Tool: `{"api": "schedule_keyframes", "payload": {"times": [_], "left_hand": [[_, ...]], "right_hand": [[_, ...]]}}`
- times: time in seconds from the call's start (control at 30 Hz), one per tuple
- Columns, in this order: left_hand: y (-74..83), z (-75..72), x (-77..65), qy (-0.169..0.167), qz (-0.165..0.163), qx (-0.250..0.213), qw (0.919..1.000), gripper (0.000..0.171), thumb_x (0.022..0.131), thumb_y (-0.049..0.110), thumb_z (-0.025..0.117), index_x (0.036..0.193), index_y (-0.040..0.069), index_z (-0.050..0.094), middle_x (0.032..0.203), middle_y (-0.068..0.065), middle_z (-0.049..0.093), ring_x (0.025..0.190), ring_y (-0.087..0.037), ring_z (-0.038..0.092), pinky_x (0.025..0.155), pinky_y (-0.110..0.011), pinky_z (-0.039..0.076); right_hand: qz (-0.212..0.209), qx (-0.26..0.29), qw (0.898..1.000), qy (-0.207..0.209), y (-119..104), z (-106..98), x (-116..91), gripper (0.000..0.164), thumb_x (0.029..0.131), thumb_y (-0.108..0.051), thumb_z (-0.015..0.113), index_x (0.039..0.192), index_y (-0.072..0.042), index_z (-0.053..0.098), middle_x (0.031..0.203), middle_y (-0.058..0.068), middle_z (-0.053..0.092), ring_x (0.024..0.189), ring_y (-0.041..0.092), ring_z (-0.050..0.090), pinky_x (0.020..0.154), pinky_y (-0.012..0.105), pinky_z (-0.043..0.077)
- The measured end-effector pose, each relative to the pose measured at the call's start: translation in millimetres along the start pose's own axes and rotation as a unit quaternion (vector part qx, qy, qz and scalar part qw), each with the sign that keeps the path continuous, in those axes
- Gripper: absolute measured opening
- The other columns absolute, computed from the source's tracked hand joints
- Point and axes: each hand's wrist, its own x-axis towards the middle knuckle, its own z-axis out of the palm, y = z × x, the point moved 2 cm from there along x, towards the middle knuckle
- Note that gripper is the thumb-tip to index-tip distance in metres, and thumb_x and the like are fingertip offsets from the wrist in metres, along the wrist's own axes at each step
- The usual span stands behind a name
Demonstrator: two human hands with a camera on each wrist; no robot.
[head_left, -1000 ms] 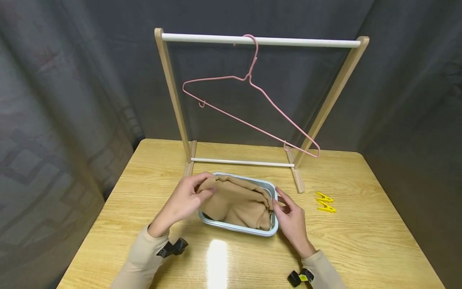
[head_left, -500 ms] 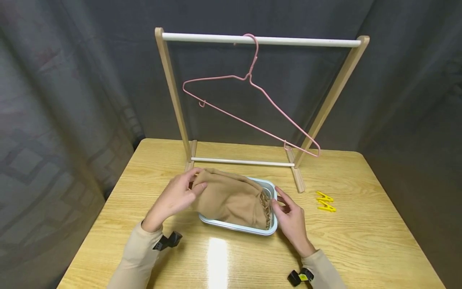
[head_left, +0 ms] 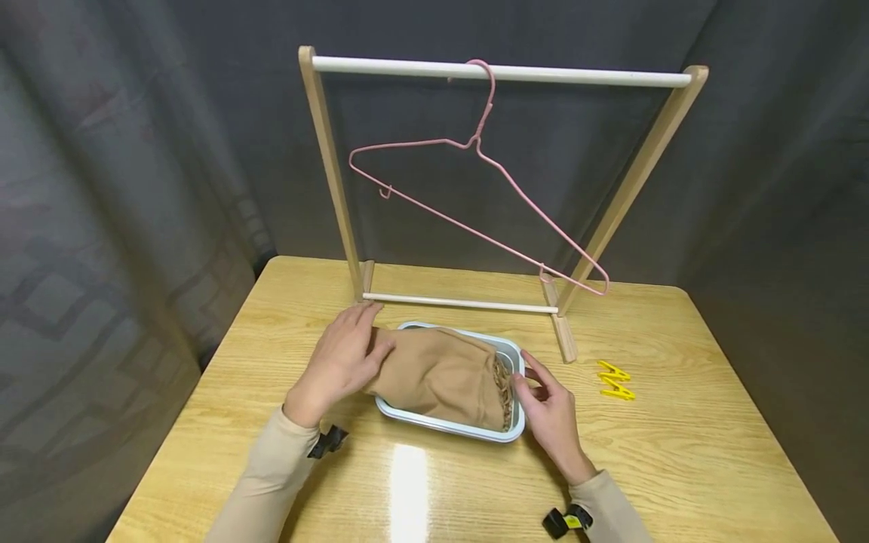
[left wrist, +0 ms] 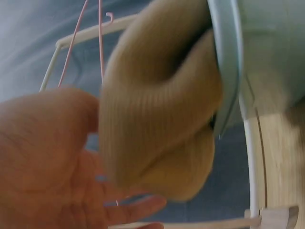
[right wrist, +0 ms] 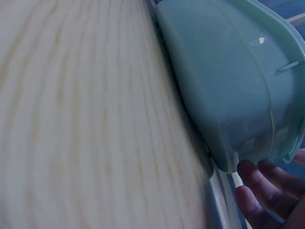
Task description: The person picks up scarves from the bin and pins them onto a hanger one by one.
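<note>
One cloth [head_left: 434,377] spills from the basin [head_left: 444,426], hanger [head_left: 477,138] bare, clips [head_left: 619,391] unattached — left hand [head_left: 339,358] loose-fingered, right hand [head_left: 553,416] gripping the basin.

Cloth [head_left: 437,373]: tan
Tub [head_left: 441,427]: pale blue
Hanger [head_left: 478,132]: pink
Pegs [head_left: 619,391]: yellow
Rail [head_left: 570,74]: white
Table [head_left: 679,422]: yellowish wood grain
Sleeves [head_left: 265,483]: beige
Curtain [head_left: 136,188]: dark grey, faintly patterned left
</note>
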Motion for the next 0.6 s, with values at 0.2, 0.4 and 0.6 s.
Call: {"api": "schedule_keyframes", "payload": {"times": [0.2, 0.4, 0.6], "left_hand": [[13.7, 15.3, 2.5, -0.037, 0.066, -0.003, 0.9971, 0.057, 0.105, 0.031, 0.066, 0.15, -0.002, 0.054, 0.157, -0.026, 0.053, 0.148, -0.043, 0.049, 0.125, -0.058, 0.036], [14.5, 26.9, 4.3, -0.052, 0.057, 0.013, 0.9969, 0.056, 0.106, 0.032, 0.064, 0.149, -0.002, 0.055, 0.15, -0.025, 0.06, 0.142, -0.043, 0.055, 0.123, -0.061, 0.036], [13.7, 28.4, 7.9, -0.05, 0.047, 0.013, 0.9976, 0.058, 0.103, 0.037, 0.069, 0.149, 0.003, 0.057, 0.145, -0.019, 0.066, 0.138, -0.04, 0.06, 0.124, -0.068, 0.031]], "right_hand": [[-0.001, 0.002, 1.0, -0.005, -0.3, 0.3, -0.3, 0.043, 0.097, -0.003, 0.073, 0.14, -0.008, 0.07, 0.107, 0.025, 0.079, 0.072, -0.007, 0.069, 0.067, 0.011, 0.055], [-0.003, 0.004, 1.0, -0.009, 1.5, 0.0, -0.6, 0.043, 0.098, -0.004, 0.073, 0.141, -0.009, 0.07, 0.107, 0.023, 0.08, 0.073, -0.007, 0.07, 0.067, 0.011, 0.055], [-0.005, 0.006, 1.0, -0.009, 1.4, -1.1, 0.0, 0.043, 0.098, -0.003, 0.073, 0.141, -0.009, 0.07, 0.106, 0.023, 0.08, 0.072, -0.006, 0.07, 0.066, 0.011, 0.054]]}}
